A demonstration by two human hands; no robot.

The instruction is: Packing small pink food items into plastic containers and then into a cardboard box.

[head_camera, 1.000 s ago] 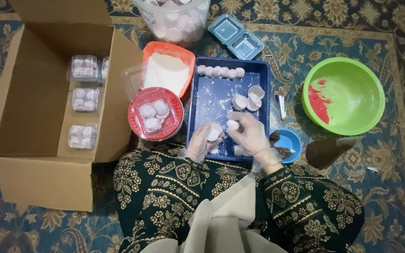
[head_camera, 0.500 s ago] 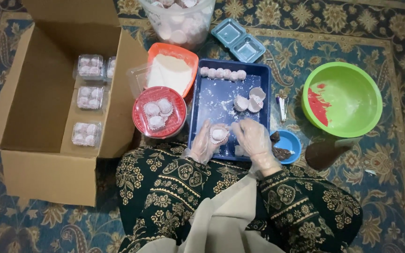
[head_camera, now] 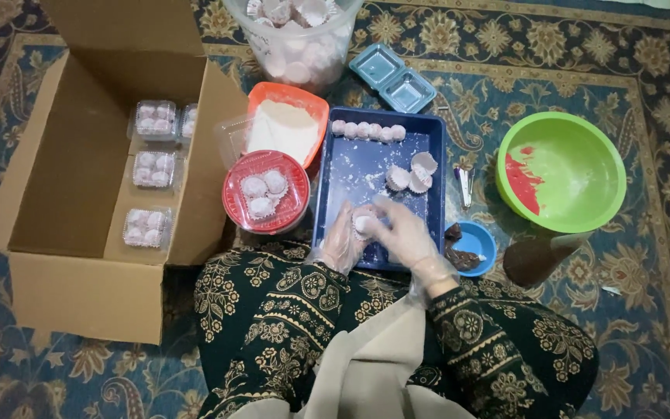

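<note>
My left hand (head_camera: pixel 340 242) and my right hand (head_camera: pixel 402 235), both in thin clear gloves, meet over the near end of a floured blue tray (head_camera: pixel 436 167). Together they cup a pale pink dough ball (head_camera: pixel 364 223) between the fingers. A row of several pink balls (head_camera: pixel 367 130) lies along the tray's far edge. White paper cups (head_camera: pixel 412 174) sit at its right side. Left of the tray stands a round red container (head_camera: pixel 266 192) with three balls in cups.
An open cardboard box (head_camera: pixel 63 186) at left holds clear packs of balls (head_camera: pixel 147 226). An orange tray of flour (head_camera: pixel 286 128), a clear tub of paper cups (head_camera: pixel 292 31), a green bowl (head_camera: pixel 561 172), a small blue dish (head_camera: pixel 468 247) and a blue lidded case (head_camera: pixel 392 77) surround the tray on the carpet.
My hands have shifted slightly toward the near edge of the blue tray, still working the same ball between them. The view has tilted a little.
</note>
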